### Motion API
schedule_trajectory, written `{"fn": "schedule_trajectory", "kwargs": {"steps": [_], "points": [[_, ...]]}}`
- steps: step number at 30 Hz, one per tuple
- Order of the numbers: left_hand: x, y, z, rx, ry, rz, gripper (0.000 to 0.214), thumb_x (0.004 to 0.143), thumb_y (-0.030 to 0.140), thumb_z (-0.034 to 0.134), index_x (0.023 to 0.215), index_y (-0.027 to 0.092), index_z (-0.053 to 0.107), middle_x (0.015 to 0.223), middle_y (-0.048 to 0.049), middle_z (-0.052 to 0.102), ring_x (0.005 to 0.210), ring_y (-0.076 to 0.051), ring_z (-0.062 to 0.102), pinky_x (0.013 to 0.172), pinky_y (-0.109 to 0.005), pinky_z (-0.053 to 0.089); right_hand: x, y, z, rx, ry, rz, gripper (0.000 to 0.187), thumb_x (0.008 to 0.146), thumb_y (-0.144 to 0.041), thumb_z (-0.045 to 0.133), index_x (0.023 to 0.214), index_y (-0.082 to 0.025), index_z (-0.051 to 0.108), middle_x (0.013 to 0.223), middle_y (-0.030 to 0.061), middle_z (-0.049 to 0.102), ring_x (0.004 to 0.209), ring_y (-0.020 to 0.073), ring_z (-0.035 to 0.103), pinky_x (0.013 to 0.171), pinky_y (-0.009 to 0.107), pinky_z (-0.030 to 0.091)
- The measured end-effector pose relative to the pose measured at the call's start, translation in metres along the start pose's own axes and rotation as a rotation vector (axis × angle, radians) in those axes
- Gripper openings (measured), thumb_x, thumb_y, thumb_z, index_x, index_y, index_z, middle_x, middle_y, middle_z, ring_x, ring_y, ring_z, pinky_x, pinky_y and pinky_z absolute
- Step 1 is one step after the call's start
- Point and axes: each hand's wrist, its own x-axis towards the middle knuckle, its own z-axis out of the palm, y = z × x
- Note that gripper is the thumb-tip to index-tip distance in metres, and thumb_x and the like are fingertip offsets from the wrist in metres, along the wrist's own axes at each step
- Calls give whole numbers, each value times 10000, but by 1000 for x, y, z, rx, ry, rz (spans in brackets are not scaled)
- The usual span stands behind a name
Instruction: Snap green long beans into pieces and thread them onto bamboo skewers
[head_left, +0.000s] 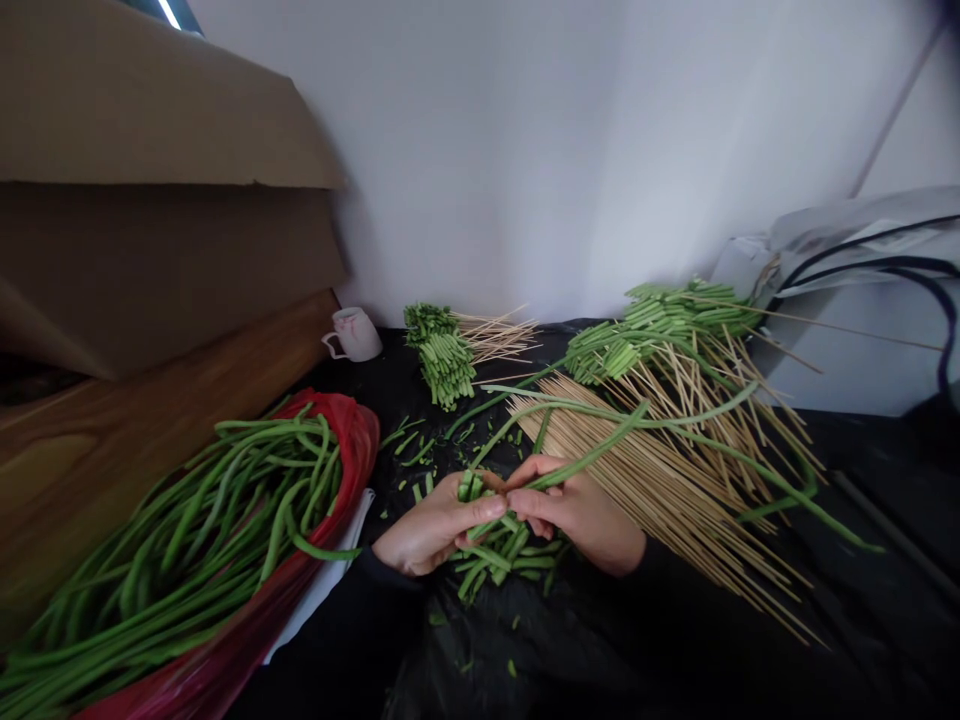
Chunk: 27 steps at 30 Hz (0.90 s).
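Observation:
My left hand (424,528) is closed around a small bunch of short green bean pieces (470,487). The fingertips of both hands meet at the middle. In a pinch, my right hand (589,515) grips a long green bean (604,452), whose length runs off to the upper right over the skewers. Under the hands lies a heap of cut bean pieces (499,560) on black plastic sheeting (465,670). Just right of my right hand, a thick spread of bare bamboo skewers (652,490) fans out, with more long beans (795,478) draped across it.
At left, a red plastic bag (360,430) overflows with long beans (187,530). Skewered bean bundles stand at the back centre (446,368) and back right (682,315). A white mug (354,335) sits by the wall, near a cardboard box (172,250). Black cables (885,262) hang at right.

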Motion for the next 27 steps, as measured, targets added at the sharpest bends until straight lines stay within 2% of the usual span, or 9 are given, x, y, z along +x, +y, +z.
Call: {"fn": "schedule_trajectory", "kwargs": {"steps": [7,11,15,19,23,27], "points": [[-1,5,2,117,79,-112,461,642,508,808,829,141,601,560,78,392,445,-38,278,412,-213,149,6,-2,-5,203,124,-5,279,776,-433,711,802,-188,580,572,-46,599,418,59,460,420,196,333],[-1,3,3,119,75,-79,490,656,577,766,784,130,612,564,68,398,455,-43,277,414,-219,151,5,-3,-5,181,100,3,286,773,-435,714,799,-186,577,560,-50,590,428,62,465,427,195,336],[1,1,2,160,24,-70,454,648,520,797,792,120,635,528,74,400,440,-37,255,414,-218,136,5,-1,-4,131,96,-3,275,775,-419,719,807,-179,590,551,-58,571,438,66,475,435,198,353],[2,1,3,139,103,-35,424,630,458,831,782,128,611,521,85,389,437,-33,257,417,-209,140,6,0,-6,156,104,-39,233,786,-385,717,839,-180,619,578,-56,582,441,60,470,432,196,346],[2,3,6,32,191,42,428,621,432,844,812,125,616,537,80,398,451,-34,277,419,-197,153,7,-1,-6,186,127,-61,198,774,-353,726,818,-183,633,627,-35,618,460,65,479,431,203,345],[2,1,8,-160,200,78,405,634,389,847,846,129,620,539,81,411,445,-29,272,420,-182,156,7,-1,-5,210,136,-71,182,761,-338,732,826,-202,630,659,-24,650,480,78,496,425,204,338]]}}
